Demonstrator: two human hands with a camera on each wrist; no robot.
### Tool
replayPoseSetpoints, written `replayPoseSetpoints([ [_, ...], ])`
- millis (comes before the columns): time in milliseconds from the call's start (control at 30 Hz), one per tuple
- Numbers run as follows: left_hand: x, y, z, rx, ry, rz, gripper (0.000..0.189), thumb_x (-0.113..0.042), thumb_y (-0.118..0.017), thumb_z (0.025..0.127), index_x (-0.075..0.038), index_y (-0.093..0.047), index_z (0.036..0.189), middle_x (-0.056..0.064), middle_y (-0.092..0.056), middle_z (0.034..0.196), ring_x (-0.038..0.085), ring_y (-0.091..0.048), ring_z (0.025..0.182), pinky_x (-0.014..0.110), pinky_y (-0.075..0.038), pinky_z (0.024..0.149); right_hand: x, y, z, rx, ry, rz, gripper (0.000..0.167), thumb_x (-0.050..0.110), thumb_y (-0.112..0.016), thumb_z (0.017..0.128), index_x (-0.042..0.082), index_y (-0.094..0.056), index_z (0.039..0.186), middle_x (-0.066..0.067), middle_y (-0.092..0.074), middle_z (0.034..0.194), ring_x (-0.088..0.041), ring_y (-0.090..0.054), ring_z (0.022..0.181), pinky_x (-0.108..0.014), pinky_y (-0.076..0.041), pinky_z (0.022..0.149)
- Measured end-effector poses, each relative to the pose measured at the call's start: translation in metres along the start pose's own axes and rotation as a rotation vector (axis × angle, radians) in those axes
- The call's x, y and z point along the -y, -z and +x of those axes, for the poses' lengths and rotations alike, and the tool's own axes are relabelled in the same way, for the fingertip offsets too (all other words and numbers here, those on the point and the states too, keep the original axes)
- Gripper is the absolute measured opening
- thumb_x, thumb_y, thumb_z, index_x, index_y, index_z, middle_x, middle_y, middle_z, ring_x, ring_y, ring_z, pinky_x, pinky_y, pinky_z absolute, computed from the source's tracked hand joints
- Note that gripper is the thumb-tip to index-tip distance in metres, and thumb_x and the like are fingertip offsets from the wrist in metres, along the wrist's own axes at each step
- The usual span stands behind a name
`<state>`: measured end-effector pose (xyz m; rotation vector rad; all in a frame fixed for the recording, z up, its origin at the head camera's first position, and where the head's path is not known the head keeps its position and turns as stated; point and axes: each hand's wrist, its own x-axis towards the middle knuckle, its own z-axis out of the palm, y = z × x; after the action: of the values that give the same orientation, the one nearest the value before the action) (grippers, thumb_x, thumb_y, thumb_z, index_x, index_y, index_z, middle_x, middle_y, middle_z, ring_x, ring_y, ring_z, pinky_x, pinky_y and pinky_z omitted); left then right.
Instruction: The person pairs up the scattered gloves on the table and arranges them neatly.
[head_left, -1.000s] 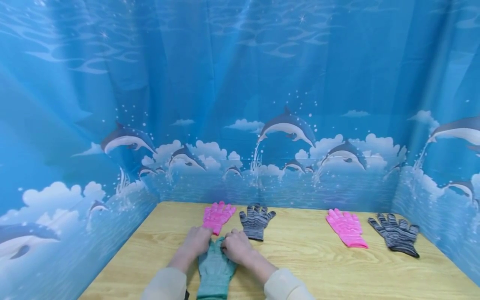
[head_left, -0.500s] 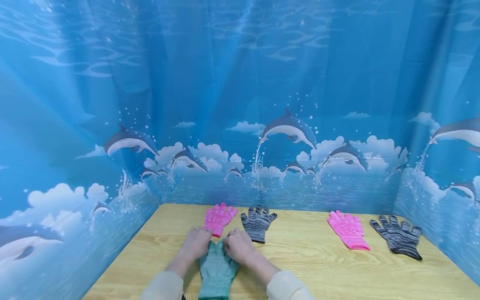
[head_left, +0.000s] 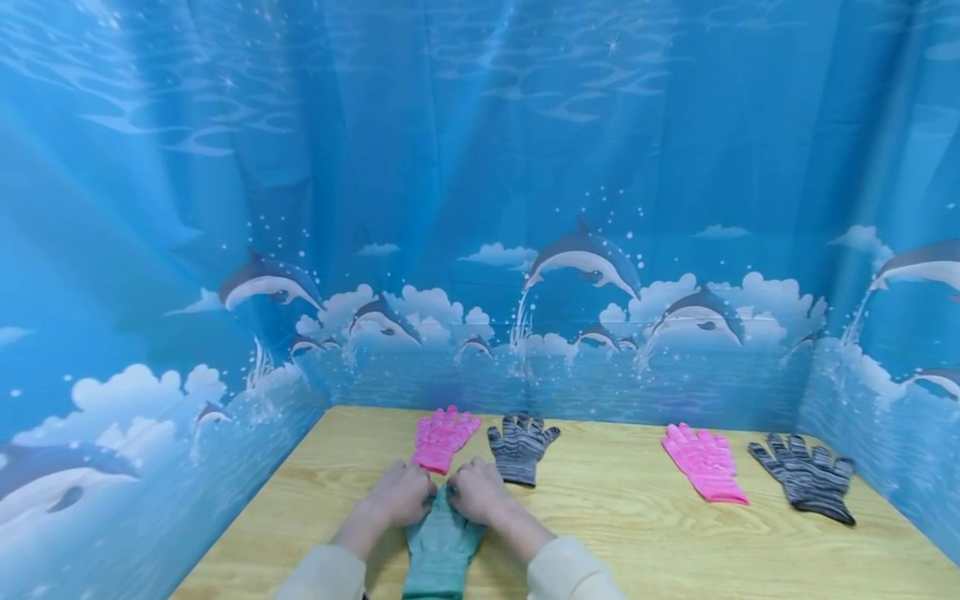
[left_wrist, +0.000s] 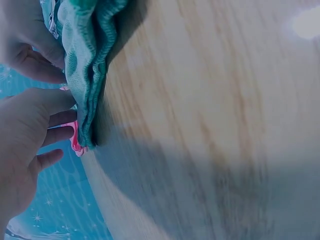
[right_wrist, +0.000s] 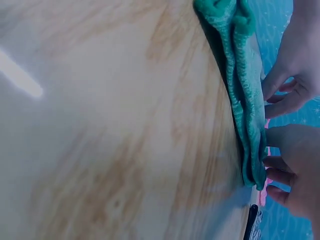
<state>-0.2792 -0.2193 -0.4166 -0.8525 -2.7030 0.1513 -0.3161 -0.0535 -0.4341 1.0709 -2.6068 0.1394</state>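
A green glove (head_left: 442, 550) lies at the near edge of the table, its cuff toward the person. Both hands work at its far, finger end. The left hand (head_left: 405, 493) pinches the glove's left side there, and the right hand (head_left: 477, 492) pinches the right side, close beside it. Curled fingers hide most of the glove's finger end. In the left wrist view, the glove's layered edge (left_wrist: 85, 75) stands slightly up from the wood, with the left hand's fingertips (left_wrist: 60, 117) against it. The right wrist view has the right hand (right_wrist: 295, 160) touching the opposite edge.
Just beyond the hands lie a pink glove (head_left: 444, 440) and a grey-black striped glove (head_left: 521, 450). Another pink glove (head_left: 705, 462) and a second striped glove (head_left: 808, 475) lie farther right on the wooden table (head_left: 600, 533). A blue dolphin-print curtain (head_left: 480, 208) surrounds the table.
The left hand has shifted slightly right and nearer the person, closing toward the right hand over the green glove's finger end. The camera view has drifted a little. The other gloves have stayed put.
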Motion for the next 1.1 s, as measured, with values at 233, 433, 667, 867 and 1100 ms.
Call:
replayPoseSetpoints([
  [233, 0.001, -0.001, 0.001, 0.01, 0.017, -0.021, 0.017, -0.015, -0.071, 0.069, -0.018, -0.058, 0.059, -0.008, -0.048, 0.057, 0.016, -0.053, 0.062, 0.038, -0.04, 0.059, -0.002, -0.001, -0.001, -0.013, 0.007, -0.015, 0.01, 0.021, -0.064, 0.082, 0.022, -0.072, 0.087, 0.004, -0.063, 0.085, -0.017, -0.054, 0.077, -0.032, -0.042, 0.061],
  [433, 0.0, -0.006, 0.001, 0.008, 0.016, -0.043, 0.008, -0.015, -0.071, 0.069, -0.018, -0.064, 0.065, -0.007, -0.05, 0.06, 0.015, -0.052, 0.061, 0.037, -0.041, 0.059, -0.004, -0.002, 0.001, -0.158, 0.058, 0.048, 0.011, 0.015, -0.065, 0.083, 0.019, -0.074, 0.089, 0.006, -0.066, 0.088, -0.015, -0.057, 0.077, -0.03, -0.042, 0.06],
  [667, 0.001, -0.009, 0.003, -0.042, -0.008, -0.042, 0.015, -0.013, -0.07, 0.065, -0.018, -0.057, 0.059, -0.008, -0.045, 0.057, 0.014, -0.048, 0.057, 0.034, -0.037, 0.053, -0.002, -0.005, 0.0, -0.039, 0.043, -0.014, 0.011, 0.02, -0.061, 0.084, 0.022, -0.071, 0.088, 0.006, -0.065, 0.091, -0.018, -0.056, 0.079, -0.034, -0.042, 0.059],
  [867, 0.001, -0.009, 0.001, 0.016, 0.038, -0.056, 0.006, -0.016, -0.072, 0.069, -0.017, -0.066, 0.069, -0.006, -0.051, 0.065, 0.015, -0.051, 0.064, 0.035, -0.04, 0.06, -0.003, -0.007, -0.001, -0.066, 0.053, -0.019, 0.01, 0.023, -0.063, 0.085, 0.023, -0.072, 0.088, 0.004, -0.063, 0.093, -0.017, -0.055, 0.083, -0.032, -0.042, 0.062],
  [1100, 0.002, -0.01, -0.001, 0.008, 0.037, -0.034, 0.008, -0.017, -0.071, 0.068, -0.017, -0.063, 0.066, -0.006, -0.051, 0.067, 0.017, -0.051, 0.066, 0.035, -0.039, 0.062, -0.004, -0.006, -0.002, -0.138, 0.157, -0.012, 0.009, 0.027, -0.067, 0.079, 0.024, -0.073, 0.086, 0.009, -0.064, 0.088, -0.011, -0.051, 0.077, -0.025, -0.034, 0.059],
])
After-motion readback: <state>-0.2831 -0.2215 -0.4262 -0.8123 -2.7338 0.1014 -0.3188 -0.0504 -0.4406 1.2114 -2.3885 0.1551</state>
